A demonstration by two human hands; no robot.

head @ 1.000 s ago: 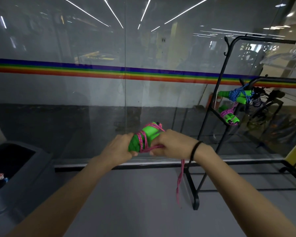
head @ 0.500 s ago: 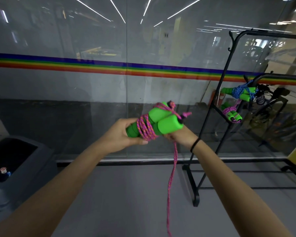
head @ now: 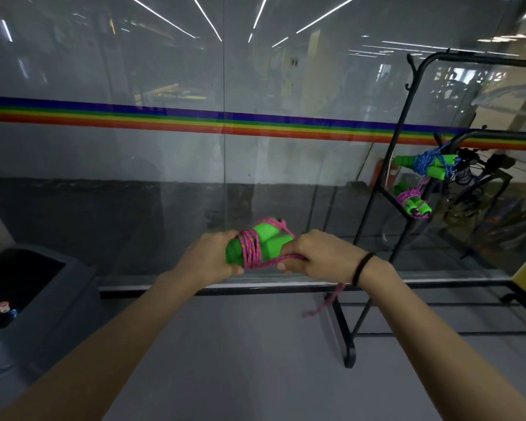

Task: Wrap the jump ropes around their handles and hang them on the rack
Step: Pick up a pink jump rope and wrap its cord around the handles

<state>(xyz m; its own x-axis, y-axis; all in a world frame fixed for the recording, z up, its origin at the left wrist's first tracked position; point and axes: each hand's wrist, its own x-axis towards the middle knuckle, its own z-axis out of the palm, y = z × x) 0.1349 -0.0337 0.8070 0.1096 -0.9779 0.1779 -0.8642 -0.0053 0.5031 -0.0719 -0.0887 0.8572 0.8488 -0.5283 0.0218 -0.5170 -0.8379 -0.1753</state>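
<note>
Two green foam handles [head: 269, 244] lie side by side in front of me, with a pink rope [head: 249, 250] wound several times around them. My left hand [head: 208, 259] grips the left end of the handles. My right hand [head: 318, 253] grips the pink rope just right of the handles, pulled taut under them. The loose end of the rope [head: 327, 303] hangs below my right wrist. On the black rack [head: 389, 165] at the right hang a blue-roped bundle [head: 427, 162] and a pink-roped bundle [head: 412, 200].
A glass wall [head: 164, 177] with a rainbow stripe [head: 164, 118] stands straight ahead. A dark bin [head: 28, 299] with a bottle inside sits at the lower left. The rack's foot [head: 346, 344] reaches across the grey floor toward me. More dark gear hangs further right on the rack.
The handles have come down and my right hand has swung from beneath them to their right side, pulling the rope taut. The hanging tail has grown shorter.
</note>
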